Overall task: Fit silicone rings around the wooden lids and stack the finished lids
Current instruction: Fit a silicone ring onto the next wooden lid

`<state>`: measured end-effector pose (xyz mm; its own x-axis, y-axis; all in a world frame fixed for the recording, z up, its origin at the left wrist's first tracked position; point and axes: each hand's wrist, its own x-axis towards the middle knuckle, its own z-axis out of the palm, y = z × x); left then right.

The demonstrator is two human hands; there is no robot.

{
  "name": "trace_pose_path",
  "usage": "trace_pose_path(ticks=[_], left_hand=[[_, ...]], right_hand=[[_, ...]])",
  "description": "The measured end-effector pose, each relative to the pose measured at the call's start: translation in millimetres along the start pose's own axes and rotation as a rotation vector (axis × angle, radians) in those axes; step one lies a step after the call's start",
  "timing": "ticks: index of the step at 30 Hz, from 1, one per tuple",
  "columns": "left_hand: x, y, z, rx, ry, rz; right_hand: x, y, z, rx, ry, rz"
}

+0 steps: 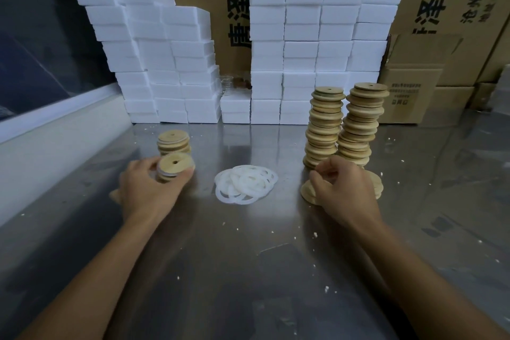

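Stacking is in hand: left hand (150,188) grips a ringed lid (174,167) beside the finished stack (174,142), while right hand (340,188) pinches a bare lid (313,193), needing a ring (246,183) next.

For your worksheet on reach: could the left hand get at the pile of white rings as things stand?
Probably not at once: the left hand grips a lid. The path to the rings over the bare table looks free.

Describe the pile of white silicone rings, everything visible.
The pile of white silicone rings lies on the grey metal table, between the two hands and touched by neither. Thin, flat, translucent white hoops, they overlap loosely in a low heap, not an aligned stack. The count is unclear. The left hand and right hand are clear of it.
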<state>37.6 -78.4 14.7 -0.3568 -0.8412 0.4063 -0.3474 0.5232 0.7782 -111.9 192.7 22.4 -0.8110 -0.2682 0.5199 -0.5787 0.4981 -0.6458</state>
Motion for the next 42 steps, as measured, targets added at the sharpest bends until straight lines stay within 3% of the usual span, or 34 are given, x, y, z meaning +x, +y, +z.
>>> trace_pose_path(ticks=[7,11,15,17,20,22,25,29,37,42], left_hand=[[13.0,-21.8,3.2,0.053,-0.049,-0.081],[14.1,-23.8,5.6,0.049,-0.071,-0.037],[13.6,-18.0,4.0,0.226,-0.123,0.013],[8.4,-11.1,1.6,0.290,-0.035,0.136],[-9.9,8.0,4.9,0.253,0.028,0.520],[-25.1,22.3,14.8,0.221,-0.125,0.681],[-43.5,30.1,34.9,0.328,-0.376,0.765],[-44.5,26.9,49.0,0.419,-0.458,0.708],[-41.3,42.1,60.7,0.367,-0.321,0.667],[-36.5,52.2,75.7,0.469,-0.353,0.588]], right_hand=[[4.6,8.1,-0.5,-0.304,-0.365,0.022],[3.8,10.5,2.4,-0.335,-0.361,0.011],[1.6,10.2,6.7,-0.284,-0.344,0.017],[0.3,9.5,8.9,-0.250,-0.335,0.031],[-2.4,6.7,12.3,-0.179,-0.335,0.054],[-4.6,3.8,14.5,-0.127,-0.345,0.058],[-8.6,-0.8,17.3,-0.093,-0.375,0.048],[-12.6,-7.5,21.7,-0.076,-0.402,0.031],[-14.9,-11.4,23.9,-0.052,-0.410,0.026],[-15.9,-10.4,24.7,-0.040,-0.412,0.039]])
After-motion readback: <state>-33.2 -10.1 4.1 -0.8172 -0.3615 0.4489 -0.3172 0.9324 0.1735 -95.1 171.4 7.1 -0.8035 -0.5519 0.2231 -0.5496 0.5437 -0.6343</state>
